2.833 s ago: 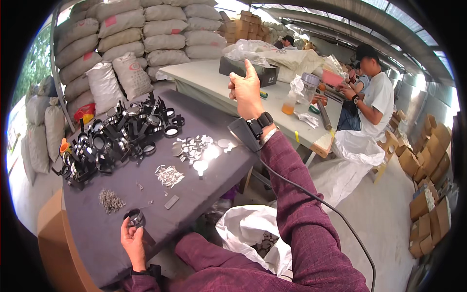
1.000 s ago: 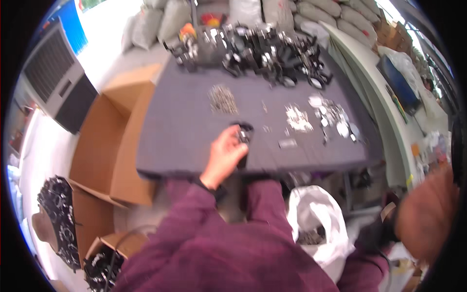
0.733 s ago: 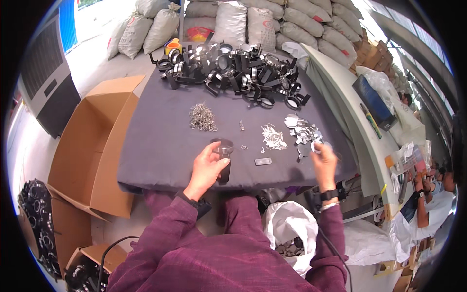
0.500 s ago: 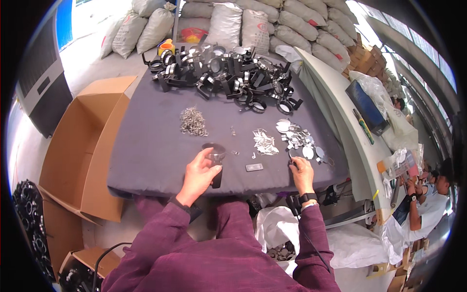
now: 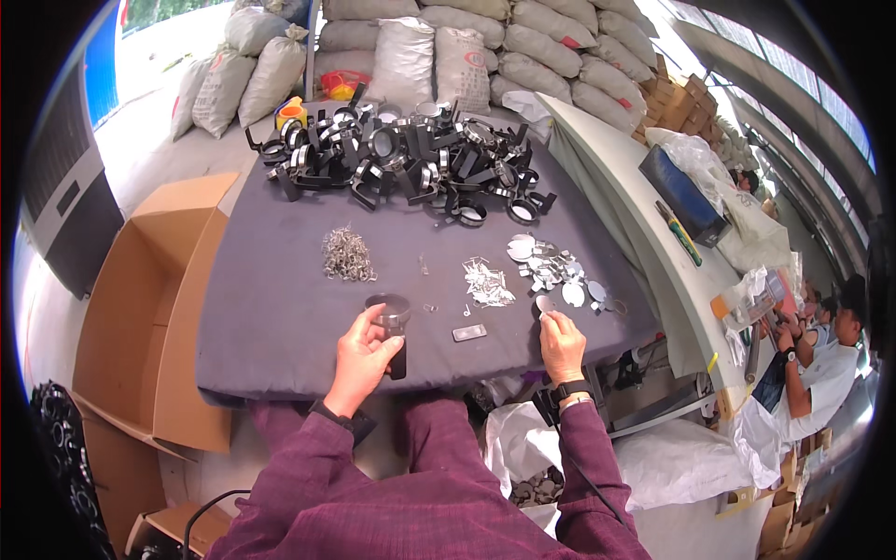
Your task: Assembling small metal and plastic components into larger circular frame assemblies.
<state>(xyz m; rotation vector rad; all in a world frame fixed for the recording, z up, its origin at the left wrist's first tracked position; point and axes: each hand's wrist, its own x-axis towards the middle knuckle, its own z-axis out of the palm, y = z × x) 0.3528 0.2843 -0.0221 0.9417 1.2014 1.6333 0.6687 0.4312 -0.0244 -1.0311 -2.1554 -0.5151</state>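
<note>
Left hand fingers closed around one black magnifier frame, centre of frame, on the grey surface. Right hand pinches a round lens from the loose lenses. Judged early: big frame pile at top is still unassembled.

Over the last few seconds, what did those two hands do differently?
The right hand came down from the air onto a round lens disc at the table's near edge. The left hand kept holding its black magnifier. The heap of black magnifiers stayed put.
</note>
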